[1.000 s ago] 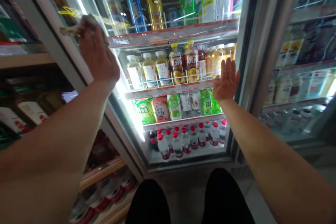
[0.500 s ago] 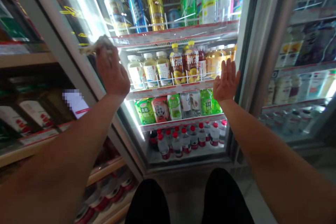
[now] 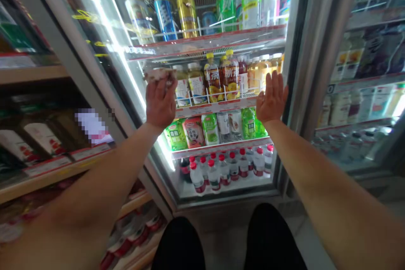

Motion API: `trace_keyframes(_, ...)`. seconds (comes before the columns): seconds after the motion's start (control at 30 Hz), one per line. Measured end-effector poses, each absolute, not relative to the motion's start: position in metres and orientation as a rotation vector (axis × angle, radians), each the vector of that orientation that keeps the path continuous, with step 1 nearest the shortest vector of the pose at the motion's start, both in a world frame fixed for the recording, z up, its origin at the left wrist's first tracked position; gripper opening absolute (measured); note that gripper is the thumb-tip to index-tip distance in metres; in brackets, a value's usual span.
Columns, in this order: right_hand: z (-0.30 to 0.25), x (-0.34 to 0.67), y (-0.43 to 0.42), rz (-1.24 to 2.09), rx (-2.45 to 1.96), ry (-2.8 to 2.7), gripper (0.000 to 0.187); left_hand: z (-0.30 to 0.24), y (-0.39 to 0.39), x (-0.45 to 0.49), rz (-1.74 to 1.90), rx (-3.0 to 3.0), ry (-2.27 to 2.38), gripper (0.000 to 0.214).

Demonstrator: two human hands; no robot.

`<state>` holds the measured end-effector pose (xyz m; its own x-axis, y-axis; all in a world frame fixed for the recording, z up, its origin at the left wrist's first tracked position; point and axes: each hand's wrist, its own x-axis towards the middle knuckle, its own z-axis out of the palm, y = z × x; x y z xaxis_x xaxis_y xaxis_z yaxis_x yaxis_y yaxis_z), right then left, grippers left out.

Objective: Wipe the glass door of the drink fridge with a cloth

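Observation:
My left hand (image 3: pixel 161 103) is closed on a crumpled, pale brown-stained cloth (image 3: pixel 160 74) held up against the glass door (image 3: pixel 190 128) of a lit drinks fridge. Part of the cloth is hidden behind the fingers. My right hand (image 3: pixel 271 99) lies open on the right side of the same glass, palm down, its fingers pointing up. Behind the glass, level with both hands, stand juice bottles (image 3: pixel 196 84) and iced tea bottles (image 3: pixel 230 76) on the second shelf.
Beer cans (image 3: pixel 188 14) and a green bottle (image 3: pixel 226 2) fill the top shelf; red-capped water bottles (image 3: pixel 213 175) stand at the bottom. Store shelving (image 3: pixel 47 173) borders the left, another fridge door (image 3: pixel 357 93) the right. My knees (image 3: pixel 179 244) show below.
My left hand has moved right and down across the glass with the cloth, from the door's left edge to in front of the juice bottles. My right hand stays in place.

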<state>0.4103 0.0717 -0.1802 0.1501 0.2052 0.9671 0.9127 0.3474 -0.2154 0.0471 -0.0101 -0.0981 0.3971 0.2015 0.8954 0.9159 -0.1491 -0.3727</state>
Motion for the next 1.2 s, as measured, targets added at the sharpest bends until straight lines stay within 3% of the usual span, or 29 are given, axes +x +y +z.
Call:
trace_keyframes(0.53,-0.180,0.411,0.071,-0.686,-1.128,-1.361,0.061,-0.128,-0.001,0.088,-0.905,-1.686,-0.920,0.052)
trace_keyframes(0.7,-0.180,0.411,0.071,-0.685,-1.112,-1.366,0.062,-0.144,0.001,0.111,-0.633,-1.927,-0.747,0.049)
trace_keyframes(0.9,-0.180,0.411,0.071,-0.684,-1.121,-1.366,0.061,-0.144,0.010,0.154,-0.802,-1.838,-0.815,0.050)
trace_keyframes(1.2,-0.178,0.410,0.072,-0.712,-1.164,-1.333,0.060,-0.169,0.016,0.190,-0.659,-1.981,-0.758,0.047)
